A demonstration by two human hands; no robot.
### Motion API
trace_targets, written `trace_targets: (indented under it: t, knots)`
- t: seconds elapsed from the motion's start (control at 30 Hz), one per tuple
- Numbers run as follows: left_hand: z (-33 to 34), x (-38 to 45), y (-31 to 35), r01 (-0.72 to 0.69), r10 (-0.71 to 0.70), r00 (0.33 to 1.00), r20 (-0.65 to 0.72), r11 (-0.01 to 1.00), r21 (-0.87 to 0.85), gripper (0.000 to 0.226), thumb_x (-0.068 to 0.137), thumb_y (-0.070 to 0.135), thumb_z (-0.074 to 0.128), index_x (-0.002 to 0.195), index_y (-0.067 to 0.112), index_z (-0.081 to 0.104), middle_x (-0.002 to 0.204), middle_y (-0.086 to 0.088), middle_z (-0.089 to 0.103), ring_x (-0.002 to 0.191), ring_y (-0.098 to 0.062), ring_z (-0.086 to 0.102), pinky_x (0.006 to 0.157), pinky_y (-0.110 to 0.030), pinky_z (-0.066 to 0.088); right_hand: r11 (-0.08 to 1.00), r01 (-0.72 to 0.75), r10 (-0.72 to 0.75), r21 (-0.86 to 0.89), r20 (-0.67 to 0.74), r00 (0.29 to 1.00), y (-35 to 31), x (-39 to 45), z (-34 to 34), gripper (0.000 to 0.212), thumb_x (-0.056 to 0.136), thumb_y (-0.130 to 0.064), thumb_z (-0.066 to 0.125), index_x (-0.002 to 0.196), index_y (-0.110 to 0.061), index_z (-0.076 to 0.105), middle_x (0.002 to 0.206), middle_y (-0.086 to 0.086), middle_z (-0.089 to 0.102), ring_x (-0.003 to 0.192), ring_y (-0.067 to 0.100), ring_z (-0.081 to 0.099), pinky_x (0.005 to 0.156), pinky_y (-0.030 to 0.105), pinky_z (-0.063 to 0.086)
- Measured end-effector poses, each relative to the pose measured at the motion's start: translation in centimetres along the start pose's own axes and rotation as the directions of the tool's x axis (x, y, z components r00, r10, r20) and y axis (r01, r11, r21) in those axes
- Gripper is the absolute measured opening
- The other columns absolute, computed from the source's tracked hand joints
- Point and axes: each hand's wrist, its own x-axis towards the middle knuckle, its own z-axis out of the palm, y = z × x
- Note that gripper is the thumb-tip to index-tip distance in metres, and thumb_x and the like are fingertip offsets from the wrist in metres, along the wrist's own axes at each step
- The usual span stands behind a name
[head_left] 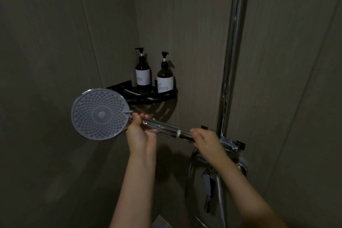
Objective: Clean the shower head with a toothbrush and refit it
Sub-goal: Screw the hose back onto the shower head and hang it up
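The shower head point(100, 114) has a round grey nozzle face turned toward me and a chrome handle point(162, 128) running right and slightly down. My left hand point(141, 131) grips the handle just behind the face. My right hand point(205, 141) grips the handle's far end, where the hose joins; the joint itself is hidden under my fingers. A white toothbrush point(130, 91) lies on the black corner shelf point(153, 96), behind the head's upper edge. The chrome hose point(190, 168) loops down below my right hand.
Two dark pump bottles point(143, 72) point(165, 77) with white labels stand on the corner shelf. A chrome riser pipe point(233, 52) runs up the wall at right, with the mixer valve and its lever point(209, 187) below. Grey tiled walls surround everything.
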Motion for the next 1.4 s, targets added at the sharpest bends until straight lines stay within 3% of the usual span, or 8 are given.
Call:
trace_targets:
  t: [0.17, 0.33, 0.47, 0.6, 0.73, 0.87, 1.03, 1.4]
  knots:
    - [-0.3, 0.13, 0.06, -0.006, 0.006, 1.0, 0.001, 1.0, -0.012, 0.018, 0.096, 0.011, 0.043, 0.08, 0.017, 0.049, 0.073, 0.003, 0.049, 0.064, -0.007, 0.049, 0.059, -0.024, 0.047, 0.982, 0.013, -0.021, 0.19, 0.043, 0.999, 0.09, -0.43, 0.06, 0.017, 0.089, -0.017, 0.059, 0.087, -0.032, 0.051, 0.066, -0.008, 0.058, 0.056, -0.003, 0.05, 0.055, 0.011, 0.039]
    - [-0.37, 0.47, -0.08, -0.002, 0.003, 1.0, -0.013, 1.0, 0.026, 0.02, 0.097, 0.013, 0.042, 0.079, 0.016, 0.048, 0.072, 0.004, 0.048, 0.063, -0.008, 0.048, 0.058, -0.025, 0.046, 0.997, 0.009, -0.009, 0.074, 0.008, 1.0, 0.11, -0.08, 0.18, 0.015, 0.094, -0.024, 0.048, 0.084, -0.023, 0.058, 0.07, 0.002, 0.059, 0.067, 0.019, 0.057, 0.068, 0.039, 0.05]
    - [-0.42, 0.55, 0.07, -0.02, 0.02, 1.0, -0.008, 1.0, 0.021, 0.021, 0.098, 0.013, 0.041, 0.078, 0.016, 0.048, 0.072, 0.003, 0.047, 0.063, -0.008, 0.048, 0.06, -0.025, 0.046, 0.974, 0.018, -0.023, 0.224, 0.021, 1.0, 0.32, -0.17, 0.38, 0.019, 0.089, -0.014, 0.059, 0.092, -0.031, 0.051, 0.059, -0.015, 0.057, 0.055, -0.004, 0.05, 0.055, 0.012, 0.039]
    - [-0.39, 0.57, 0.03, -0.018, 0.018, 1.0, -0.015, 0.999, 0.03, 0.022, 0.098, 0.014, 0.04, 0.077, 0.016, 0.046, 0.071, 0.004, 0.046, 0.061, -0.007, 0.047, 0.059, -0.024, 0.045, 0.987, 0.01, -0.008, 0.163, -0.013, 1.0, 0.51, 0.24, 0.59, 0.015, 0.093, -0.019, 0.052, 0.079, -0.018, 0.058, 0.07, 0.003, 0.056, 0.067, 0.01, 0.052, 0.066, 0.036, 0.048]
    - [-0.64, 0.42, 0.15, -0.013, 0.013, 1.0, -0.008, 1.0, 0.015, 0.019, 0.097, 0.013, 0.042, 0.08, 0.016, 0.048, 0.072, 0.004, 0.048, 0.062, -0.007, 0.049, 0.056, -0.023, 0.048, 0.961, 0.019, -0.027, 0.277, 0.025, 0.999, 0.53, -0.29, 0.54, 0.02, 0.089, -0.015, 0.059, 0.094, -0.033, 0.053, 0.064, -0.007, 0.056, 0.058, 0.0, 0.05, 0.057, 0.013, 0.041]
    - [-0.66, 0.45, 0.17, -0.009, 0.009, 1.0, -0.011, 1.0, 0.024, 0.019, 0.097, 0.015, 0.042, 0.079, 0.017, 0.048, 0.072, 0.005, 0.048, 0.063, -0.006, 0.049, 0.053, -0.022, 0.048, 0.98, 0.015, -0.014, 0.2, -0.008, 1.0, 0.48, 0.1, 0.57, 0.018, 0.091, -0.016, 0.055, 0.077, -0.028, 0.055, 0.057, -0.014, 0.056, 0.053, -0.004, 0.047, 0.058, 0.019, 0.039]
    - [-0.53, 0.3, 0.17, -0.012, 0.013, 1.0, -0.015, 1.0, 0.01, 0.02, 0.097, 0.014, 0.041, 0.079, 0.017, 0.048, 0.072, 0.004, 0.048, 0.063, -0.007, 0.048, 0.057, -0.024, 0.047, 0.952, 0.024, -0.036, 0.305, 0.034, 0.999, 0.63, -0.24, 0.28, 0.03, 0.085, -0.01, 0.063, 0.098, -0.034, 0.05, 0.054, -0.013, 0.053, 0.051, -0.005, 0.048, 0.055, 0.01, 0.04]
    - [-0.43, 0.23, -0.22, -0.016, 0.016, 1.0, -0.017, 1.0, 0.01, 0.024, 0.098, 0.013, 0.04, 0.075, 0.017, 0.047, 0.07, 0.004, 0.047, 0.061, -0.007, 0.047, 0.06, -0.024, 0.044, 0.973, 0.008, -0.016, 0.23, 0.032, 0.999, 0.61, -0.23, 0.32, 0.015, 0.089, -0.014, 0.059, 0.083, -0.027, 0.054, 0.062, -0.01, 0.058, 0.055, -0.002, 0.052, 0.056, 0.014, 0.041]
